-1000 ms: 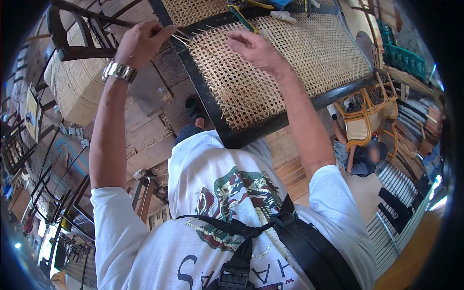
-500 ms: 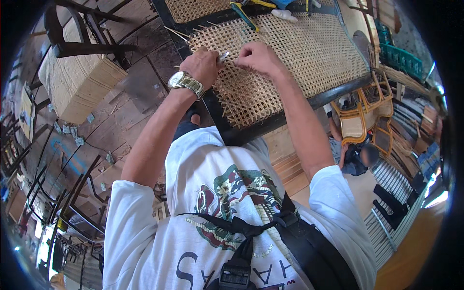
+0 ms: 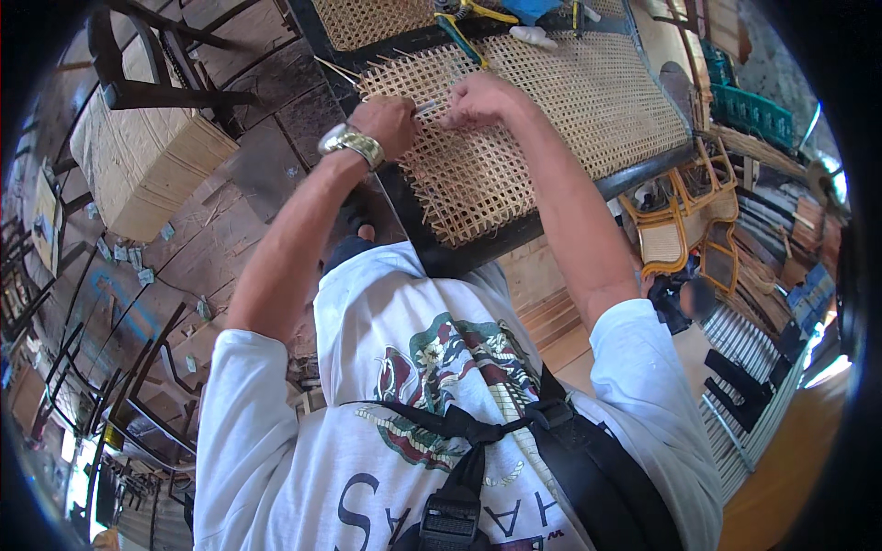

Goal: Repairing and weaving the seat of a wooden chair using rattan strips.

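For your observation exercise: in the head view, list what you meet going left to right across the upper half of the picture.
Pale woven chair seat → left hand → right hand → cane webbing panel → green crate.

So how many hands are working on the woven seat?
2. The left hand and right hand sit close together on the woven seat, pinching a thin strand.

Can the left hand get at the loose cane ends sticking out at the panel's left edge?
Probably yes. The left hand rests on the woven cane panel, beside the loose cane ends; nothing lies between them, and the right hand works farther right.
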Available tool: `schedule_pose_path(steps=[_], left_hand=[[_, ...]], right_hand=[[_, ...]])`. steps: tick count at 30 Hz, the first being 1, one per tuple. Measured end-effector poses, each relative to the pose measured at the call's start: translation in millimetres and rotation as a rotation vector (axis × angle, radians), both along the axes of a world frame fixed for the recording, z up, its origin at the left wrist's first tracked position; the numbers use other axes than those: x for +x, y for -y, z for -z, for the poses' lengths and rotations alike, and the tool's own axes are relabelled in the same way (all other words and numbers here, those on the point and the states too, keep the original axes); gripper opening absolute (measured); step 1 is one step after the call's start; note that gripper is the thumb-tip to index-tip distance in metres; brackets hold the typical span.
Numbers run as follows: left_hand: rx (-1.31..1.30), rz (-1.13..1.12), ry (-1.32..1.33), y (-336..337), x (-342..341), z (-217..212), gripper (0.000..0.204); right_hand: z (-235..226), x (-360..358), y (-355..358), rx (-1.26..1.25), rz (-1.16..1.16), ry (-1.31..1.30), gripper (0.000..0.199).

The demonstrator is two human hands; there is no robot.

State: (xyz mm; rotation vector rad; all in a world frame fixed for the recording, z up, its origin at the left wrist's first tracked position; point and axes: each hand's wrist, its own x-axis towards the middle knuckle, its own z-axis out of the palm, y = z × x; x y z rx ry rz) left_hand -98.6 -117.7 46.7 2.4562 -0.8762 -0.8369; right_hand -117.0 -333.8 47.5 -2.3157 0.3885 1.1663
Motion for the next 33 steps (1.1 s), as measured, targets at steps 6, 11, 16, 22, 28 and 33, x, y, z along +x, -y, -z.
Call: schedule_pose_path(steps=[6, 11, 16, 22, 28, 33], left_hand=[[0.041, 0.147, 0.138, -9.0, 43.9, -23.0, 0.03], [0.172, 0.12, 0.347, -46.9, 83.0, -95.8, 0.034], [0.219, 0.054, 0.289, -60.9, 89.7, -99.1, 0.041], [0.284, 0.783, 0.465, -54.7, 51.2, -9.6, 0.038], [0.047, 0.033, -0.141, -19.1, 16.6, -10.5, 0.038], [0.26, 0.147, 0.021, 0.2, 19.4, -33.1, 0.034]], right_hand=[[-13.0, -28.8, -0.2, 0.12, 0.284, 0.142, 0.032], [-25.8, -27.3, -59.1, 0.332, 0.159, 0.536, 0.027], [-39.4, -21.4, -62.2, 0.879, 0.435, 0.786, 0.026], [-41.6, -41.8, -19.3, 0.222, 0.351, 0.646, 0.025], [-35.4, -44.7, -14.3, -0.047, 0.146, 0.395, 0.025], [-39.8, -46.5, -19.5, -0.049, 0.14, 0.492, 0.023]])
